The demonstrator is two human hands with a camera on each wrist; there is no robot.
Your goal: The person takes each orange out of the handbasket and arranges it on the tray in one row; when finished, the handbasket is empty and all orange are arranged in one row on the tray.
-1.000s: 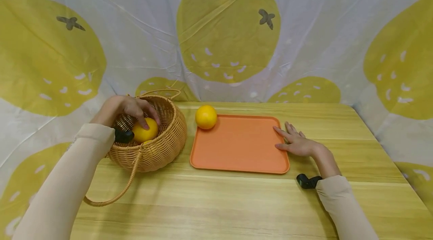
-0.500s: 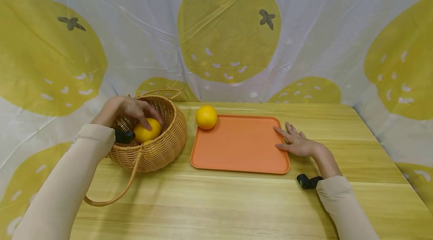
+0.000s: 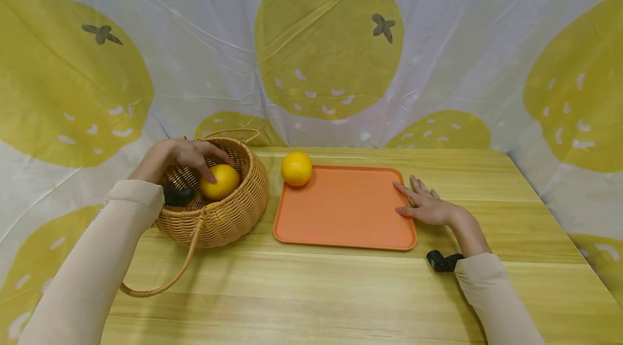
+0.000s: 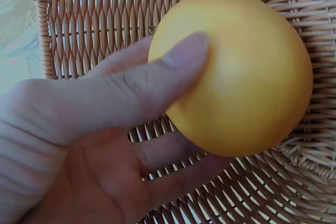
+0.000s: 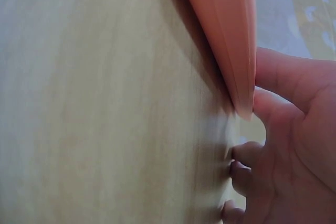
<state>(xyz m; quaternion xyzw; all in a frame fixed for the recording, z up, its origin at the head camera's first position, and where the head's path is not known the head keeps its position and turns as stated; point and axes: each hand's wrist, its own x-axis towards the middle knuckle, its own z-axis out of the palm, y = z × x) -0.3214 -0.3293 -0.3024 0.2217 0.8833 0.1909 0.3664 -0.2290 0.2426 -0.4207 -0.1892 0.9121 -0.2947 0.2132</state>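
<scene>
Inside the wicker basket point(image 3: 248, 207) at the left, my left hand point(image 3: 187, 154) holds a smooth yellow-orange orange point(image 3: 221, 183). In the left wrist view the thumb lies across the top of this orange point(image 4: 247, 87), and fingers reach behind and beneath it. A sliver of another yellow fruit point(image 3: 213, 205) shows below it, mostly hidden by the basket's rim. My right hand point(image 3: 428, 208) lies with spread fingers at the right edge of the orange-coloured tray point(image 3: 345, 207), thumb and index fingertip on its rim. A second orange point(image 3: 297, 168) sits on the tray's far left corner.
The basket's near handle point(image 3: 182, 274) droops onto the wooden table point(image 3: 311, 291); its far handle point(image 3: 233, 130) stands up at the back. A fruit-print cloth point(image 3: 438, 53) hangs behind the table and along both sides.
The held orange has shifted a little right and toward the back within the basket, with the left fingers moving along. The right hand, tray and second orange have stayed in place.
</scene>
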